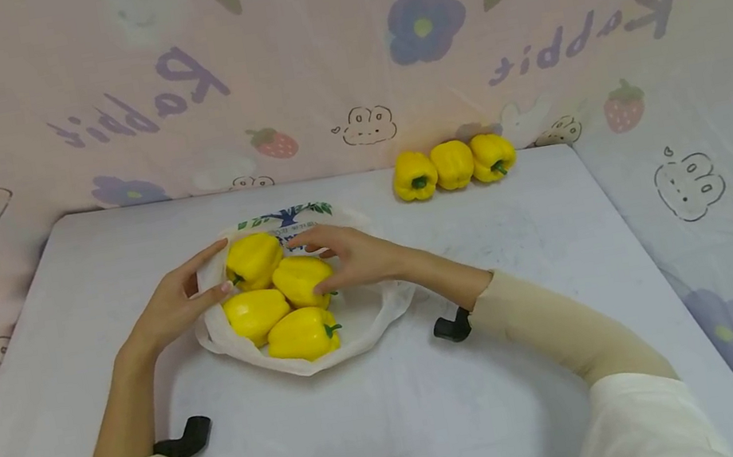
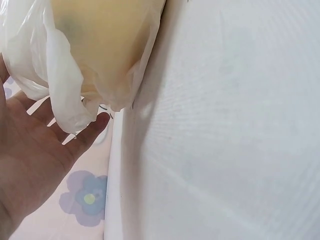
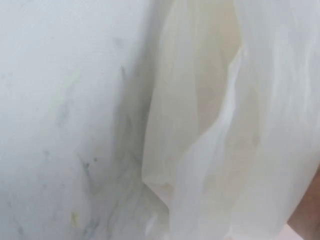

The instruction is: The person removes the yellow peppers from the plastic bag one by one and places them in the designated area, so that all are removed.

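Note:
A white plastic bag (image 1: pixel 369 333) lies with its mouth spread wide, several yellow bell peppers inside. My left hand (image 1: pixel 181 296) is at the bag's left rim, its thumb tip beside the upper-left pepper (image 1: pixel 255 259). In the left wrist view, that hand's fingers extend loosely beside the hanging plastic (image 2: pixel 65 85). My right hand (image 1: pixel 359 254) reaches over the bag, thumb and fingers around a bell pepper (image 1: pixel 298 279) near the middle. Two more peppers lie in front, one at the left (image 1: pixel 257 315) and one nearest me (image 1: pixel 304 336). The right wrist view is mostly filled by bag plastic (image 3: pixel 210 150).
Three yellow bell peppers (image 1: pixel 453 165) stand in a row at the table's back edge, right of the bag. A printed cloth (image 1: pixel 322 50) hangs behind the white table (image 1: pixel 398 417). Black wrist mounts stick out at the left forearm (image 1: pixel 187 439) and right forearm (image 1: pixel 453 326).

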`<control>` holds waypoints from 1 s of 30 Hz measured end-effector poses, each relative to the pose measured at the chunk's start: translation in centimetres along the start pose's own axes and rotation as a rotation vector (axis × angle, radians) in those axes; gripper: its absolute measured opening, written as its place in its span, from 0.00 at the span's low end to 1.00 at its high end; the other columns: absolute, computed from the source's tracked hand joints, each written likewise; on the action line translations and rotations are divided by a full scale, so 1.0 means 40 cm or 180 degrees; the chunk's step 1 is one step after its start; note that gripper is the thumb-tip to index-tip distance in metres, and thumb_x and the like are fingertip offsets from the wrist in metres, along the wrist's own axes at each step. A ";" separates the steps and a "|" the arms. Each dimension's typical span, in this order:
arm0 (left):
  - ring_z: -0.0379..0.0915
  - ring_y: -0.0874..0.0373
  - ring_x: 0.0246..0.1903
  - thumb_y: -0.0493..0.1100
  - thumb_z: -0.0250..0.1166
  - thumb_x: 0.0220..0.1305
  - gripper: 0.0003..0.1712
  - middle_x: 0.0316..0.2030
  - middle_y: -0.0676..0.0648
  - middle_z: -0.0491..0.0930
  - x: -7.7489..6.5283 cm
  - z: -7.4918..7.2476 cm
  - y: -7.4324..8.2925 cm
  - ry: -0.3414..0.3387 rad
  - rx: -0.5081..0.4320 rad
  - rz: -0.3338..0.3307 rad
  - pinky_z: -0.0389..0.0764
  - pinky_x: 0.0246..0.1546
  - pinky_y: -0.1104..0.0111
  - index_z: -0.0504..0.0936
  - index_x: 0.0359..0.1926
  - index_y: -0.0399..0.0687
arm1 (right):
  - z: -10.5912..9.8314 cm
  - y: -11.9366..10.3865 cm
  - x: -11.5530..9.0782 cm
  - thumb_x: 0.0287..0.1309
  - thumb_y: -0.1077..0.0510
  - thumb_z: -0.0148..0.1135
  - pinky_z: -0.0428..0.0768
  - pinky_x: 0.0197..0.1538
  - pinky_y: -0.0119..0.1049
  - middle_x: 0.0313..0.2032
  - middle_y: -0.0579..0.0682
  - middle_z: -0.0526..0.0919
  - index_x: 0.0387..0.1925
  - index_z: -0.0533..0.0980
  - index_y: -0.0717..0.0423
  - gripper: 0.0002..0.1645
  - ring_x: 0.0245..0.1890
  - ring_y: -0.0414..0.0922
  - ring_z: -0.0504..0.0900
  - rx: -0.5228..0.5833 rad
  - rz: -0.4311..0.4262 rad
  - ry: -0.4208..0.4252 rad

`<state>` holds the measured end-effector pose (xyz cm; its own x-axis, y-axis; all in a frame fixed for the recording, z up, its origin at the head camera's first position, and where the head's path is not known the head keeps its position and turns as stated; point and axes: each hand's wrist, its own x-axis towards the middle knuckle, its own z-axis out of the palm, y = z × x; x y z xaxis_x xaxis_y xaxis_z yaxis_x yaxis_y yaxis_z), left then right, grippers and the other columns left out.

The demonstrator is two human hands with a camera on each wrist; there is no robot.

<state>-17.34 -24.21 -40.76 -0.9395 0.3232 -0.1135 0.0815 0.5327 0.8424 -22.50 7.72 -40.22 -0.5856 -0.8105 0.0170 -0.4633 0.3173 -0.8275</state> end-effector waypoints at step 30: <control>0.54 0.36 0.70 0.46 0.65 0.68 0.41 0.76 0.38 0.53 0.007 0.002 -0.007 -0.0007 0.0036 -0.0034 0.61 0.66 0.37 0.57 0.77 0.57 | -0.015 -0.014 -0.007 0.48 0.50 0.76 0.67 0.68 0.39 0.69 0.44 0.66 0.72 0.63 0.47 0.51 0.65 0.41 0.66 -0.0255 0.0096 0.0114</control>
<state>-17.60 -24.21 -41.07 -0.9397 0.3190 -0.1237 0.0751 0.5449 0.8351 -22.48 8.06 -39.41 -0.6228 -0.7823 0.0140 -0.4959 0.3808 -0.7804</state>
